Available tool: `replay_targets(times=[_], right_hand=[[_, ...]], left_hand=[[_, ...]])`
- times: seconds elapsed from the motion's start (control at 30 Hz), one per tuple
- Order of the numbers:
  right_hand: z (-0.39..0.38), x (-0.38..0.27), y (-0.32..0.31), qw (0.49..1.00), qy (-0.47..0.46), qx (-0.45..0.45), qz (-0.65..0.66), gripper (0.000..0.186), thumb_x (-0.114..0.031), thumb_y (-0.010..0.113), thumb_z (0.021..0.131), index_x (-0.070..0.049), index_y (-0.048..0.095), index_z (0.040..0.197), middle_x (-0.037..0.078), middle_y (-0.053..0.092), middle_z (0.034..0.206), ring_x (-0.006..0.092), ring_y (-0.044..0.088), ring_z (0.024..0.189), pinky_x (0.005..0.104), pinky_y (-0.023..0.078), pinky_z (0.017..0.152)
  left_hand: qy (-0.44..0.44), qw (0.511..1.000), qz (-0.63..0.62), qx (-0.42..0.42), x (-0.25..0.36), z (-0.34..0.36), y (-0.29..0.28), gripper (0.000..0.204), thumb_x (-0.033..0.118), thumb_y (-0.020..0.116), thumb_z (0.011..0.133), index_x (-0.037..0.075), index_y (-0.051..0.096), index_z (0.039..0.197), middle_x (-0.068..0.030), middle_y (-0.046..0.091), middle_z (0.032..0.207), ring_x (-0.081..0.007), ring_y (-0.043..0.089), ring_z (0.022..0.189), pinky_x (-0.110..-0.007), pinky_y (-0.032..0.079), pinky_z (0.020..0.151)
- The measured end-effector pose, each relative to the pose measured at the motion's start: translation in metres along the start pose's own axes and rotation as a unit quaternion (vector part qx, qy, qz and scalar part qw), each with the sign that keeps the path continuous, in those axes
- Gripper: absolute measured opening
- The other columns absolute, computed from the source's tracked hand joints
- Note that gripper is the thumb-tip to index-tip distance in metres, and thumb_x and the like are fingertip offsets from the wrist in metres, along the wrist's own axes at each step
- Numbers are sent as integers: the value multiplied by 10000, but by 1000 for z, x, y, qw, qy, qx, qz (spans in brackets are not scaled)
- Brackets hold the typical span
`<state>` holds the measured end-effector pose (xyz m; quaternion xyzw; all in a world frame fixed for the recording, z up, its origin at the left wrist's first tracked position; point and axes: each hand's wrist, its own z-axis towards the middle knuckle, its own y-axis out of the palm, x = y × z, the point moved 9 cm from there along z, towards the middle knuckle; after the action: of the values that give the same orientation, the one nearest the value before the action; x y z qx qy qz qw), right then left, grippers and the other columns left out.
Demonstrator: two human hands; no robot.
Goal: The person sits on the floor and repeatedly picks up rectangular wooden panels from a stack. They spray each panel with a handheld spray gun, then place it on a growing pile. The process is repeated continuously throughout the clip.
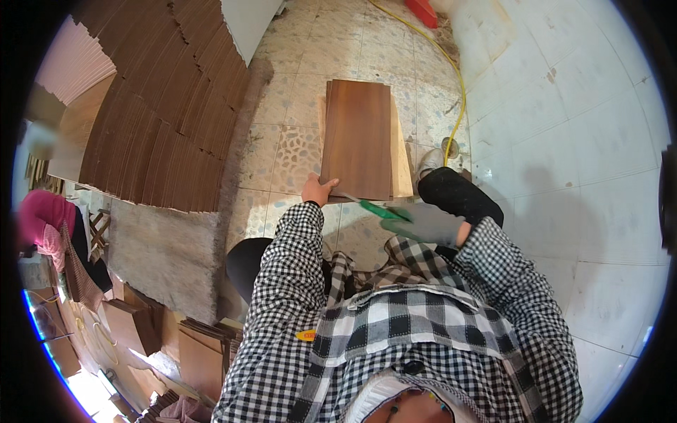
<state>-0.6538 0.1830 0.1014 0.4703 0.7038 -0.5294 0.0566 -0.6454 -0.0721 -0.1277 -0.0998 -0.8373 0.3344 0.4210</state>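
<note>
While the bare left hand touches the lower-left corner of the smooth brown rectangular wooden board, its thumb lies on top; whether its fingers clamp underneath, I cannot tell. The grey-gloved right hand is closed around a green-handled tool, whose thin tip is near the board's lower edge. This board is in the upper centre of the frame, and a pale wooden board shows beyond its right edge. Patterned tiled floor leaves room at the left, until the rough grey ledge; at the right, the black-clothed knee is near.
</note>
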Motion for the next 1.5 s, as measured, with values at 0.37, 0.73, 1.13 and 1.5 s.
replay_targets(times=[0.37, 0.73, 1.13, 1.5], right_hand=[[72, 51, -20, 990, 123, -22, 64, 871, -726, 335, 961, -14, 476, 1443, 270, 638, 1216, 351, 634, 1150, 461, 482, 992], [-10, 84, -27, 950, 267, 33, 158, 688, -595, 465, 989, -2, 586, 1318, 196, 670, 927, 266, 653, 812, 388, 510, 766], [-84, 37, -49, 950, 4, 202, 237, 506, -414, 537, 1006, -80, 548, 1386, 109, 646, 897, 191, 600, 757, 328, 503, 734], [-28, -62, -82, 982, -35, 166, 80, 494, -514, 583, 944, -134, 647, 1252, 152, 700, 904, 287, 692, 826, 397, 544, 765]], left_hand=[[-146, 917, -8, -371, -31, -56, 5, 859, 633, 665, 867, -10, 504, 1414, -168, 620, 1329, -334, 610, 1180, -439, 499, 1040], [-66, 979, -72, 182, -37, 0, -8, 325, 265, 458, 1028, 67, 602, 1242, -252, 679, 1117, -422, 646, 1032, -497, 518, 859], [-127, 715, -649, -226, 79, -52, -42, 524, 440, 476, 1015, 59, 532, 1370, -170, 598, 1085, -254, 581, 862, -383, 502, 764], [23, 527, -714, -461, 137, -116, -103, 759, 574, 507, 952, 57, 370, 1491, -287, 448, 1395, -363, 579, 1064, -417, 524, 801]])
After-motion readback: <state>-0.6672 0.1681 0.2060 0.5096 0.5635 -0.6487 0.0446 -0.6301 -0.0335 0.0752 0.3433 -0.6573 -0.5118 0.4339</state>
